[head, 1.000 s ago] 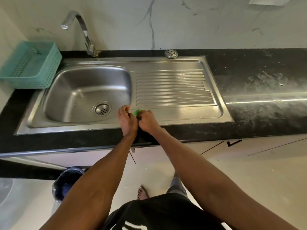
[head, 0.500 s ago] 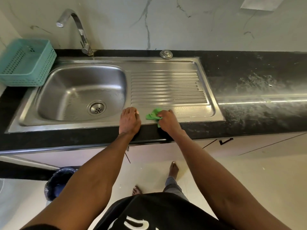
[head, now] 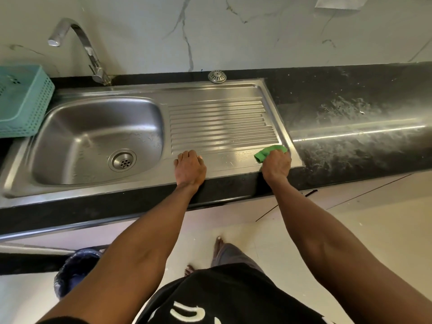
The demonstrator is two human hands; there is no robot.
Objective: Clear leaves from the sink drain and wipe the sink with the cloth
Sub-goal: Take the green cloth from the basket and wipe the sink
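The steel sink point(head: 70, 146) has a round drain point(head: 122, 160) in its bowl, and I see no leaves on it. A ribbed draining board point(head: 217, 122) lies to the bowl's right. My right hand point(head: 277, 166) grips a green cloth point(head: 268, 152) and presses it on the board's front right corner. My left hand point(head: 190, 168) rests on the sink's front rim beside the bowl, fingers bent over the edge, holding nothing.
A chrome tap point(head: 81, 43) stands behind the bowl. A teal plastic basket point(head: 21, 101) sits at the far left. A metal strainer cap point(head: 217, 76) lies behind the board. Dusty black counter point(head: 350, 108) extends right. A bin with a dark bag point(head: 74, 270) stands on the floor below.
My right hand slid the green cloth rightward along the front of the draining board to its right corner. My left hand stayed on the front rim.
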